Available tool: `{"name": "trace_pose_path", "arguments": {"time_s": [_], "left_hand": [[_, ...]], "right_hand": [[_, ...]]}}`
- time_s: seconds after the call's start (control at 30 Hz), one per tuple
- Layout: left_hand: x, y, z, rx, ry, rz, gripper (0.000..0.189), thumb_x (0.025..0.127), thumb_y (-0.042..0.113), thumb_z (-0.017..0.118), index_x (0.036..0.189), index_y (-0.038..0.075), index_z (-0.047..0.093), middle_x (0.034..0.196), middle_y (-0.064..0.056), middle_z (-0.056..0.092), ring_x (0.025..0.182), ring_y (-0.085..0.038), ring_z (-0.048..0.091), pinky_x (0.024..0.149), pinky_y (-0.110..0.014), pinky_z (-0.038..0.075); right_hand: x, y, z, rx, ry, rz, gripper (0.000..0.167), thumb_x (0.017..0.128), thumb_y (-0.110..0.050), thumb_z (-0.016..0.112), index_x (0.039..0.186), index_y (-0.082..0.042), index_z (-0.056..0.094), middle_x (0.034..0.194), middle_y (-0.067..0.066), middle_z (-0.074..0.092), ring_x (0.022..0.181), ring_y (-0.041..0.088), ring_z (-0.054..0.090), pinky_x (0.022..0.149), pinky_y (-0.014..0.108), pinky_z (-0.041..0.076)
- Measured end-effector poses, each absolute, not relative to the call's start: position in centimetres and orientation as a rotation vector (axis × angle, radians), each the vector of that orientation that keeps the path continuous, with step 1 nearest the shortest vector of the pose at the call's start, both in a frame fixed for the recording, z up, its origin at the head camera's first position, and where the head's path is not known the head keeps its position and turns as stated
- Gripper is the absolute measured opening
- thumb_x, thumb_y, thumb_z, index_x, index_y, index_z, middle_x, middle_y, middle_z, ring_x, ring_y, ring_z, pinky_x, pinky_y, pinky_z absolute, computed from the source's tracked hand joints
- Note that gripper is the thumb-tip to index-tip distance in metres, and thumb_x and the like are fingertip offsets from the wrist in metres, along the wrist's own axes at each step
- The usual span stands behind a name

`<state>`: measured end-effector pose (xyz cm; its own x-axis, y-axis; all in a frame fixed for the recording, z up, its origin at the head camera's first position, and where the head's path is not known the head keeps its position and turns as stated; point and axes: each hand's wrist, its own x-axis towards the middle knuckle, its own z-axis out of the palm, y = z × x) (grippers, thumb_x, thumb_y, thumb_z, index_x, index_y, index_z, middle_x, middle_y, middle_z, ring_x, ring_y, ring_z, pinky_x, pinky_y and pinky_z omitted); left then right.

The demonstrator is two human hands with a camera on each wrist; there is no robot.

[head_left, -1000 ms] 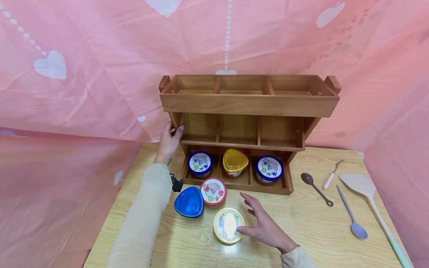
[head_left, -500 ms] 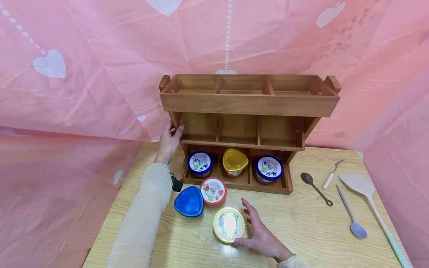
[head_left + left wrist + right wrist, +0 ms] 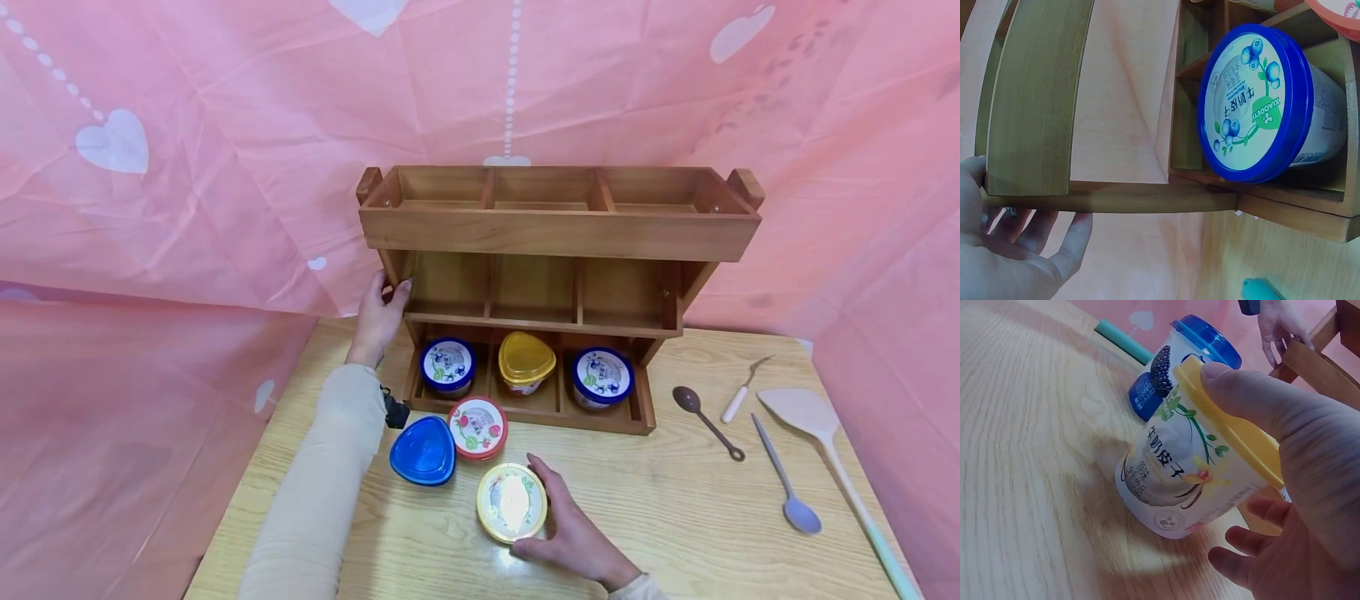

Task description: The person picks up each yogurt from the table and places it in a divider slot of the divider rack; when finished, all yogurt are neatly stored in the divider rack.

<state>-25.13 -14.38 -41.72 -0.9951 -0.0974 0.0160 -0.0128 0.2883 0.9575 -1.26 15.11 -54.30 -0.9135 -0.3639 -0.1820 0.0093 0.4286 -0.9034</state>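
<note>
My left hand [image 3: 381, 312] grips the left side post of the wooden rack [image 3: 558, 235], thumb inside and fingers outside. In the right wrist view, my right hand [image 3: 1310, 506] curls around a yogurt cup with a yellow lid [image 3: 1188, 465]; the thumb lies on the lid's rim, and the index finger is hidden. That cup stands on the table in the head view. Behind it are a red-lidded cup [image 3: 477, 427] and a blue three-sided lidded cup [image 3: 423, 451]. On the rack's bottom tier sit two blueberry cups [image 3: 447, 365] and a yellow three-sided lidded cup [image 3: 527, 360].
To the right on the table lie a brown spoon [image 3: 701, 415], a small white-handled hooked tool [image 3: 742, 398], a grey-blue spoon [image 3: 791, 492] and a long white spatula [image 3: 813, 421]. A pink curtain [image 3: 225, 167] hangs behind the rack.
My right hand has moved left and closed in around the yellow-lidded yogurt cup, its thumb now at the near edge. The left hand and the rack have stayed still.
</note>
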Motion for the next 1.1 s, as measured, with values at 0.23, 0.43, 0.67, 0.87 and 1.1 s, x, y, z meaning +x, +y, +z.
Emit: {"name": "trace_pose_path", "arguments": {"time_s": [0.23,0.43,0.67,0.87,1.1], "left_hand": [[-25.2,-14.4,-41.7,0.108,-2.475,-1.823,0.043,0.103,0.031,0.052,0.142,0.016,0.043,0.147,-0.015,0.047,0.134,-0.034,0.049,0.11,-0.048,0.043],[-25.1,-14.5,-41.8,0.107,-2.477,-1.824,0.045,0.103,0.032,0.051,0.144,0.017,0.042,0.147,-0.014,0.046,0.134,-0.033,0.048,0.11,-0.048,0.042],[-25.2,-14.5,-41.8,0.117,-2.475,-1.832,0.046,0.102,0.032,0.052,0.144,0.018,0.041,0.148,-0.013,0.046,0.134,-0.033,0.048,0.11,-0.049,0.042],[-25.2,-14.4,-41.8,0.129,-2.475,-1.837,0.046,0.102,0.032,0.052,0.145,0.018,0.041,0.149,-0.012,0.045,0.135,-0.033,0.047,0.111,-0.049,0.042],[-25.1,-14.4,-41.7,0.137,-2.485,-1.835,0.046,0.103,0.032,0.051,0.146,0.019,0.04,0.15,-0.011,0.044,0.136,-0.033,0.046,0.111,-0.05,0.041]], "right_hand": [[-1.3,14.8,-54.6,-0.279,2.328,-1.459,0.115,0.067,-0.036,0.091,0.155,-0.024,0.018,0.158,0.008,0.031,0.147,0.029,0.026,0.118,0.051,0.02],[-1.2,14.8,-54.7,-0.237,2.345,-1.463,0.112,0.065,-0.036,0.092,0.153,-0.024,0.024,0.154,0.002,0.038,0.144,0.025,0.032,0.118,0.045,0.025],[-0.7,15.1,-53.5,-0.156,2.368,-1.482,0.115,0.063,-0.035,0.093,0.153,-0.023,0.025,0.155,0.002,0.038,0.143,0.024,0.034,0.117,0.047,0.028],[-0.3,15.7,-51.2,-0.148,2.418,-1.518,0.113,0.064,-0.035,0.092,0.153,-0.022,0.025,0.155,0.005,0.038,0.14,0.028,0.039,0.113,0.051,0.036],[-0.2,16.8,-49.0,-0.25,2.593,-1.572,0.11,0.066,-0.031,0.092,0.153,-0.025,0.026,0.151,0.006,0.043,0.136,0.027,0.043,0.108,0.032,0.043]]}}
